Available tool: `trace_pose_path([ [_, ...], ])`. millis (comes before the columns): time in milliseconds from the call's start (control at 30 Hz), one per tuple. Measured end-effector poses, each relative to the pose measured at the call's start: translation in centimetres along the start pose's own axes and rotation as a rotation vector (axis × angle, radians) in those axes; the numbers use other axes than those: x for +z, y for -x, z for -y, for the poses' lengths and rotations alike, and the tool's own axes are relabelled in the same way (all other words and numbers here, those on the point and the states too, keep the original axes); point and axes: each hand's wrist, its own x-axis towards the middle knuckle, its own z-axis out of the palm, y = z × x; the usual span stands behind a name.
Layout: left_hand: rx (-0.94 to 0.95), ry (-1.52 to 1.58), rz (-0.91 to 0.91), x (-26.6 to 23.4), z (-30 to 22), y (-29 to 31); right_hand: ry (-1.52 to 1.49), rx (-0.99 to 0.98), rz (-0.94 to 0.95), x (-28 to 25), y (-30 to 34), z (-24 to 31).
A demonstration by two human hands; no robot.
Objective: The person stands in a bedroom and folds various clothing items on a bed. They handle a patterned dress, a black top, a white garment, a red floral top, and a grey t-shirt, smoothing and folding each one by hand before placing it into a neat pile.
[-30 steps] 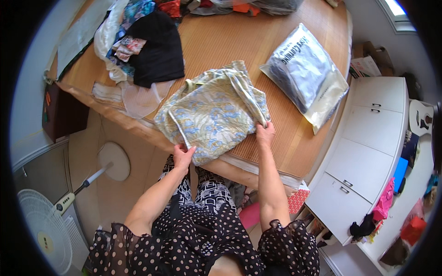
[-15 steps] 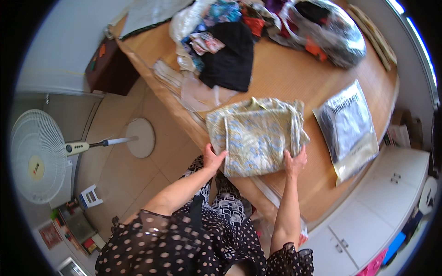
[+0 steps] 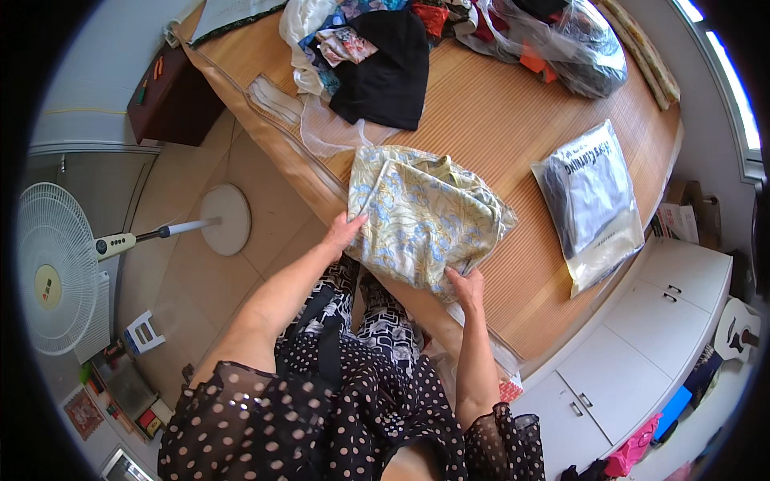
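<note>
Noted, centre of frame: left hand (image 3: 345, 232) and right hand (image 3: 468, 288) grip floral cloth (image 3: 421, 212) at opposite sides, presumably keeping it spread.

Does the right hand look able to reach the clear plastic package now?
Probably yes: between the right hand and the package, only mat shows, though it would likely need to release the patterned cloth first.

Bed (image 3: 481, 120) bears floral cloth (image 3: 421, 216); clear packet (image 3: 597, 204); black cloth (image 3: 391, 76); plastic bag (image 3: 589, 60).
</note>
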Motion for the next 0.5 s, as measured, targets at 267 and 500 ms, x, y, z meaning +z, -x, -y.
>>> trace_pose_path([
  [267,-0.034,-0.311,0.238,3.1,0.0,0.2,-0.269,-0.035,-0.195,1.0,0.4,1.3],
  [500,-0.012,-0.250,0.442,3.0,-2.4,2.9,-0.797,0.190,0.247,2.3,2.0,3.1],
])
